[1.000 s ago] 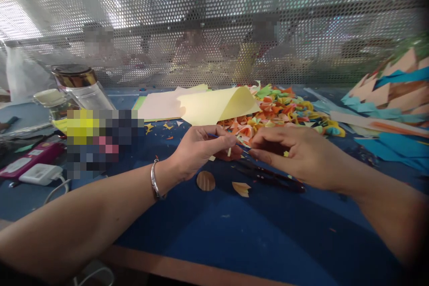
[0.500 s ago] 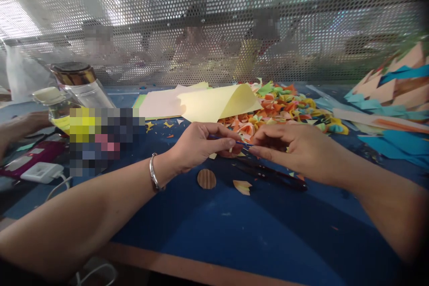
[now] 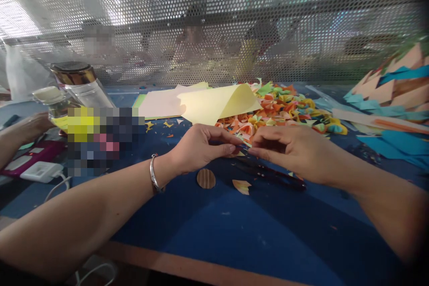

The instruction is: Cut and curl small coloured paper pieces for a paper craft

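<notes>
My left hand (image 3: 209,145), with a silver bangle at the wrist, is closed in a pinch of thumb and forefinger. Facing it, my right hand (image 3: 286,147) pinches too, its fingertips almost meeting those of the left. Between the fingertips is a small thin piece of paper (image 3: 247,145), mostly hidden; its shape is too small to make out. Just below the hands lies a pair of dark scissors (image 3: 271,173). Nearer to me are a round brown striped disc (image 3: 206,178) and a cream cut paper scrap (image 3: 241,186), both flat on the blue table (image 3: 214,228).
Behind my hands stand a heap of colourful folded paper pieces (image 3: 281,103) and paper sheets (image 3: 214,100). Blue and tan paper (image 3: 392,85) is at right. Bottles (image 3: 80,82), a white charger (image 3: 42,171) and another person's hand (image 3: 36,125) are at left. A perforated metal screen (image 3: 214,18) rises behind.
My left fingers have shifted slightly, and the blue strip that showed along them is now mostly hidden. The other person's hand at left has moved a little to the right.
</notes>
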A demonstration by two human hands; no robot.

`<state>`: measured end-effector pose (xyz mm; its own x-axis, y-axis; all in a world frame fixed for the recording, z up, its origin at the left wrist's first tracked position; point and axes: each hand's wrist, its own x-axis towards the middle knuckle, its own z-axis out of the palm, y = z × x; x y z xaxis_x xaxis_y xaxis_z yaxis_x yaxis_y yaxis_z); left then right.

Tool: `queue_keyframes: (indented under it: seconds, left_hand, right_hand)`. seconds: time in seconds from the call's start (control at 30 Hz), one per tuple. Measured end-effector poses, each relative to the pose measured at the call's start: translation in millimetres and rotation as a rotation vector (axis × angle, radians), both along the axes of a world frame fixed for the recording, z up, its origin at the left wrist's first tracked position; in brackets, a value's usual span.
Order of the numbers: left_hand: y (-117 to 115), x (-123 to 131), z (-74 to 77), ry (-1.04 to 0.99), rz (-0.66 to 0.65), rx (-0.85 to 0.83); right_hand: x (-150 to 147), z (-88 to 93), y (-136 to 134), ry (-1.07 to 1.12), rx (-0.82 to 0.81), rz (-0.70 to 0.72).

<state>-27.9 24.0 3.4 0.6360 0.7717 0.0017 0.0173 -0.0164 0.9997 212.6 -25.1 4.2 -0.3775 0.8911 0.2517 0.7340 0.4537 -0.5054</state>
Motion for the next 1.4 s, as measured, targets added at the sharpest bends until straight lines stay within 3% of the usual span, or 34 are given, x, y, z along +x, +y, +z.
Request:
queue_keyframes:
  seconds: [0.13, 0.53, 0.9, 1.4]
  left_hand:
    - [0.9, -1.3, -1.0, 0.036, 0.004, 0.031]
    - [-7.3, 0.6, 8.1, 0.026, 0.056, -0.145]
    - [-2.3, 0.1, 2.9, -0.054, 0.011, -0.306]
    - [-1.2, 4.0, 1.5, -0.107, 0.045, -0.264]
  right_hand:
    - [-2.4, 1.4, -0.3, 0.009, -0.025, 0.009]
    - [-5.3, 10.1, -3.1, 0.003, -0.023, 0.076]
    - [-10.7, 9.8, -2.1, -0.034, -0.015, 0.051]
    - [-8.4, 6.7, -4.1, -0.004, 0.037, 0.025]
